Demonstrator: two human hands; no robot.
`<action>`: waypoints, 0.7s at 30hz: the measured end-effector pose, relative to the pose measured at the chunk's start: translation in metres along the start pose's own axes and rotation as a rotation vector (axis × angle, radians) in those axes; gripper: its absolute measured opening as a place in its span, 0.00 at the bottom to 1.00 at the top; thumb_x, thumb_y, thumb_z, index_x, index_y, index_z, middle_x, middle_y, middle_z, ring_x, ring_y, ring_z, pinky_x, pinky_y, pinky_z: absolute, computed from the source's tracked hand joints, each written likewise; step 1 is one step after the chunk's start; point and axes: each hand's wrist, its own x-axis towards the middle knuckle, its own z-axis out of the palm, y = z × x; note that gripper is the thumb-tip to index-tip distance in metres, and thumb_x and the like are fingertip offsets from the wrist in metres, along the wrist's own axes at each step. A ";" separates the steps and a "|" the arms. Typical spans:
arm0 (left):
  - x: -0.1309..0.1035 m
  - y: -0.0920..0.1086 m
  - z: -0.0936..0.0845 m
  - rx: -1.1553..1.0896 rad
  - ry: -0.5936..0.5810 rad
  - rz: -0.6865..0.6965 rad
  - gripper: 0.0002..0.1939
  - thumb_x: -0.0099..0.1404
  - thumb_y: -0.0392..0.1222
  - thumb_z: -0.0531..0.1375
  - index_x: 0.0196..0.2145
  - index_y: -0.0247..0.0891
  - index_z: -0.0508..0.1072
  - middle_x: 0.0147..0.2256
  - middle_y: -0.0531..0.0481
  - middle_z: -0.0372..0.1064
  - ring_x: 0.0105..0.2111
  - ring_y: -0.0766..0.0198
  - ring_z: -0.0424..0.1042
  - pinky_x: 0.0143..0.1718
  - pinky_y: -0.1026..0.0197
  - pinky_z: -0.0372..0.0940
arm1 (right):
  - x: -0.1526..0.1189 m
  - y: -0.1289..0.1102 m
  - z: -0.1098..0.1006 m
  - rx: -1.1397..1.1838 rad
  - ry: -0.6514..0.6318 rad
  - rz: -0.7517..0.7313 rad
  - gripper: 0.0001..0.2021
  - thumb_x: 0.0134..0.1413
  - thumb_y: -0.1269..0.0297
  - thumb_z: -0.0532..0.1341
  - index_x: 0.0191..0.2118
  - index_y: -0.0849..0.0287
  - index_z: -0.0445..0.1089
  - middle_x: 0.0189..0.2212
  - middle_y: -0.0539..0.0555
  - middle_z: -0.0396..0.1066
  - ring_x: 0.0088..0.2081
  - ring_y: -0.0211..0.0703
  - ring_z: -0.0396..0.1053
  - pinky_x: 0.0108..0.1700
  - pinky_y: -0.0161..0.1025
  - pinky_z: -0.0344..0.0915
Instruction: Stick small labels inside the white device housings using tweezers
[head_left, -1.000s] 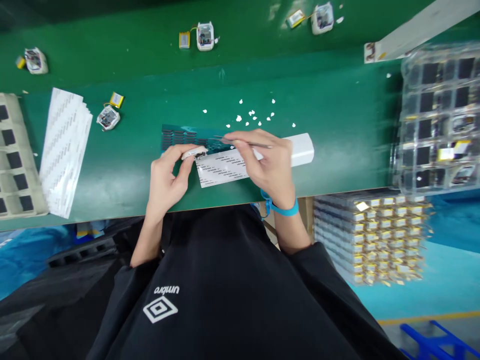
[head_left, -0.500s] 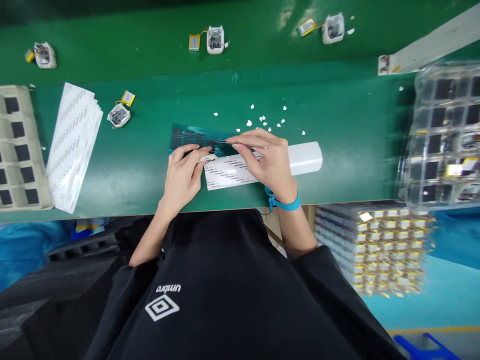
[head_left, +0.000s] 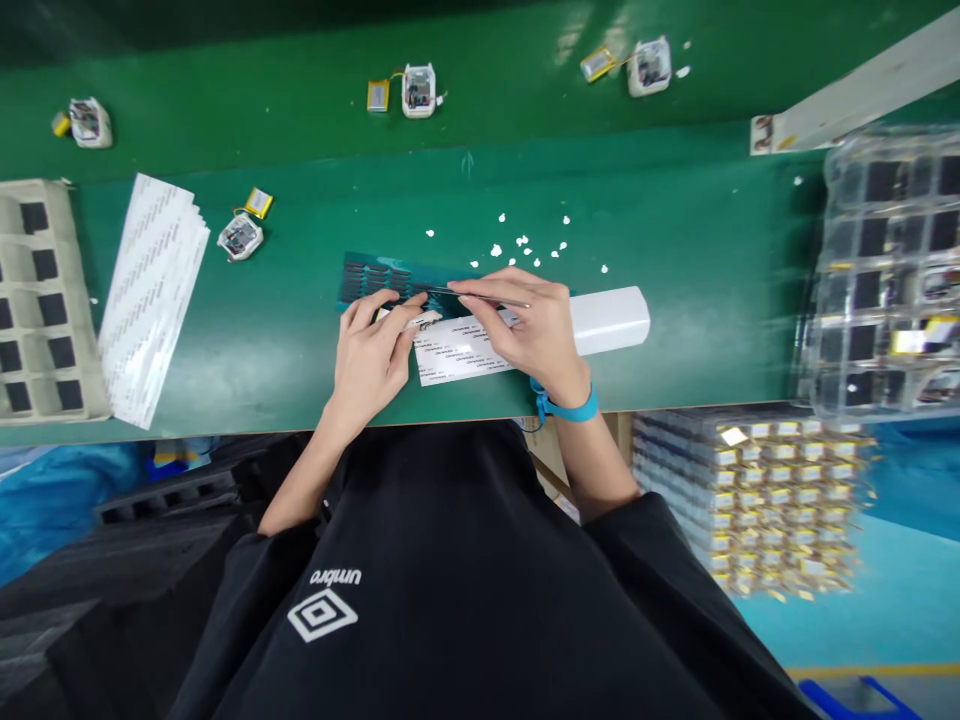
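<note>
My right hand (head_left: 536, 325), with a blue band at its wrist, pinches a pair of metal tweezers (head_left: 491, 298). Their tips point left, over a teal film sheet (head_left: 358, 270) that carries rows of small dark strips. My left hand (head_left: 373, 355) is closed round a small white device housing (head_left: 427, 320), mostly hidden under its fingers; a bit of yellow shows beside it. Two of those fingers lie along the film's lower edge. Partly beneath my right hand is a white printed backing sheet (head_left: 457, 352), its plain right end curling up.
Small white scraps (head_left: 523, 242) dot the green bench (head_left: 300, 330). A housing with a battery (head_left: 240, 237) lies left, beside stacked printed sheets (head_left: 154, 300). More housings (head_left: 418, 90) lie farther back. Trays (head_left: 71, 300) stand left, clear trays (head_left: 862, 270) right.
The tweezers and right hand have shifted slightly left and down. The white housing in my left hand has turned or shifted a little, so more of it shows. The whole view has moved slightly.
</note>
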 end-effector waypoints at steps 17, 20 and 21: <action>0.006 0.037 -0.043 -0.281 0.109 0.254 0.12 0.78 0.39 0.61 0.52 0.52 0.83 0.50 0.55 0.86 0.51 0.53 0.83 0.70 0.38 0.65 | -0.001 -0.026 -0.019 -0.239 0.295 -0.213 0.17 0.73 0.68 0.65 0.59 0.40 0.81 0.47 0.47 0.87 0.35 0.46 0.82 0.37 0.48 0.82; 0.016 0.054 -0.055 -0.685 0.445 0.061 0.09 0.79 0.43 0.63 0.52 0.52 0.83 0.46 0.57 0.85 0.46 0.59 0.84 0.47 0.54 0.77 | -0.002 -0.051 -0.031 -0.171 0.431 -0.226 0.19 0.72 0.69 0.66 0.60 0.38 0.81 0.46 0.49 0.87 0.35 0.49 0.83 0.35 0.49 0.82; 0.021 0.054 -0.055 -0.822 0.490 -0.055 0.07 0.78 0.44 0.65 0.48 0.50 0.84 0.45 0.55 0.84 0.44 0.59 0.84 0.39 0.57 0.75 | -0.003 -0.057 -0.033 -0.134 0.455 -0.233 0.20 0.71 0.71 0.66 0.61 0.38 0.80 0.46 0.49 0.87 0.36 0.49 0.83 0.35 0.49 0.82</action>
